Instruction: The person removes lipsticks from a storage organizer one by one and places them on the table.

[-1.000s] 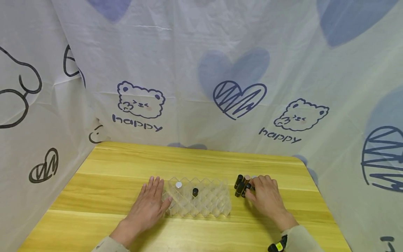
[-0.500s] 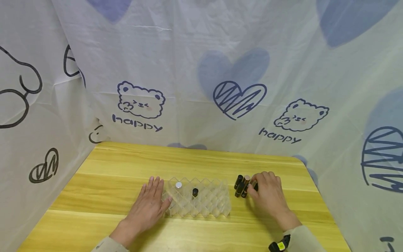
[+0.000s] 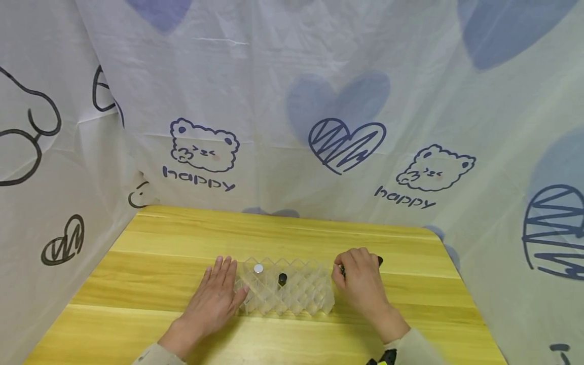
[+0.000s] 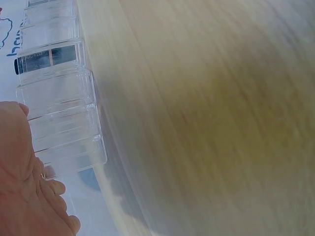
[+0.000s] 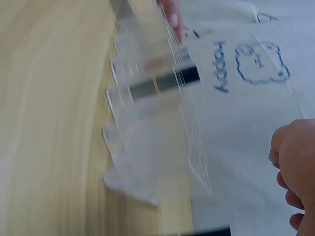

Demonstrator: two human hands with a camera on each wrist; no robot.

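Note:
A clear plastic lipstick holder (image 3: 296, 291) with diamond-shaped compartments stands on the table. One lipstick with a white top (image 3: 258, 268) and one black lipstick (image 3: 283, 279) stand in it; the black one with a thin band (image 5: 165, 84) also shows in the right wrist view. My left hand (image 3: 216, 294) rests at the holder's left end, fingers straight, thumb against it. To the right of the holder, my right hand (image 3: 362, 284) has curled fingers, with a dark lipstick tube (image 3: 342, 270) partly showing between thumb and fingers. In the right wrist view the fingers hide what they hold.
Another black tube (image 3: 380, 261) shows behind my right hand, which covers most of the group there. The wooden table (image 3: 182, 238) ends at a hanging white cloth (image 3: 274, 167) with printed hearts and bears at the back.
My right hand has moved left from the right side of the lipstick group toward the holder, now covering most of the group. The left hand and the holder have stayed nearly still.

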